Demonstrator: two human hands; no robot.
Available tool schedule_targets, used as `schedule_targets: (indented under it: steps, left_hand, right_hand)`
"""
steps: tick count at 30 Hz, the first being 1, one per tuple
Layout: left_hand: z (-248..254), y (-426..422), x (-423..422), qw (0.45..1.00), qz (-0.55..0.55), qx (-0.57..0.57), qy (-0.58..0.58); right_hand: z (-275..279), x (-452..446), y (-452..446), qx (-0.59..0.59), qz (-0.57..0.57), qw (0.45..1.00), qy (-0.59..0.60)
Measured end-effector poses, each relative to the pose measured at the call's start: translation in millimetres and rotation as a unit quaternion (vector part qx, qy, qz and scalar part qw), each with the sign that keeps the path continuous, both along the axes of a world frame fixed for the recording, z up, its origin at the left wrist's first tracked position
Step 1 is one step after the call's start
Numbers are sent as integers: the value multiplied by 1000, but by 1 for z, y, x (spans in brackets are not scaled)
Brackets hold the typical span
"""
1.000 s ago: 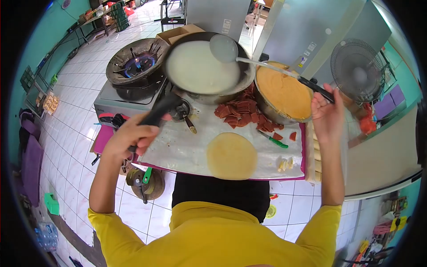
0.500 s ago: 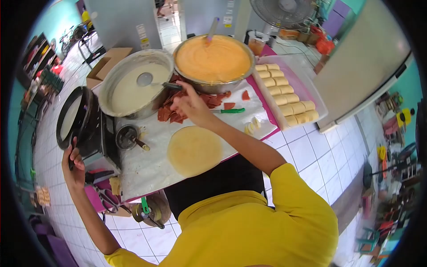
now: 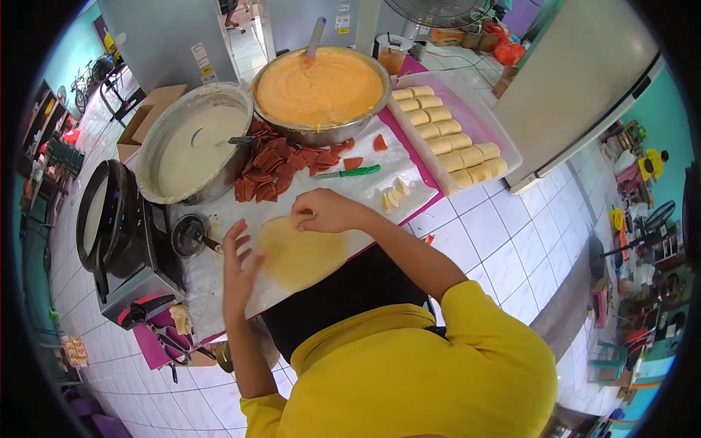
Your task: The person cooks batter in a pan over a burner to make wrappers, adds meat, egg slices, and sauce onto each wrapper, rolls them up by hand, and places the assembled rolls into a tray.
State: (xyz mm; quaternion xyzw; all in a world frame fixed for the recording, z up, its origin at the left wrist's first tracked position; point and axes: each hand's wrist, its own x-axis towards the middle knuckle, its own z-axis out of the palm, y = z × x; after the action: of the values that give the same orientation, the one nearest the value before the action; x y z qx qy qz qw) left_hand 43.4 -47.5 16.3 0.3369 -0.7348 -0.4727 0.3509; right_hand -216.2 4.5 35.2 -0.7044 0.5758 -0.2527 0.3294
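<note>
A thin, round, pale yellow crepe [image 3: 303, 255] lies flat on the white sheet in front of me. At its upper edge my right hand [image 3: 330, 210] is closed, with thumb and fingertips pinched on the rim. My left hand [image 3: 239, 266] hovers by the crepe's left side, fingers apart and holding nothing. The ladle [image 3: 237, 140] rests in a large pot of pale batter [image 3: 193, 157], its handle over the rim. On the stove at left sits a black pan [image 3: 102, 212] with a pale layer inside.
Behind the crepe are a pile of reddish-brown slices [image 3: 266, 171], a green-handled knife [image 3: 358, 171] and egg wedges [image 3: 394, 196]. A bowl of orange filling [image 3: 321, 87] stands at the back. Rolls fill a tray [image 3: 504, 131] at right. Scissors [image 3: 171, 343] lie near the stove.
My right hand has left the ladle and come down to the crepe's upper edge. My left hand has let go of the pan handle and moved right, beside the crepe. The view has shifted.
</note>
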Motion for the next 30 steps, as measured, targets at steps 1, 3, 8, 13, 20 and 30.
schedule_targets:
  steps: [1,3,8,13,20,30]
  left_hand:
    - [-6,-2,0,997,-23,-67,-40]
    - [-12,-8,3,969,-75,-200,-120]
    - [22,-19,10,976,-144,156,-57]
    - [52,-22,-7,998,48,44,-1]
    - [19,42,-22,949,-45,-284,-132]
    - [-2,72,-10,956,-74,-247,-143]
  right_hand:
    - [6,-3,6,11,23,998,-50]
    - [18,-10,18,32,64,986,-150]
    - [36,-32,20,-16,51,978,-203]
    - [55,-51,4,-85,-29,946,-310]
    - [3,-71,53,-265,-89,960,0]
    - [-9,-55,131,-219,-254,873,355]
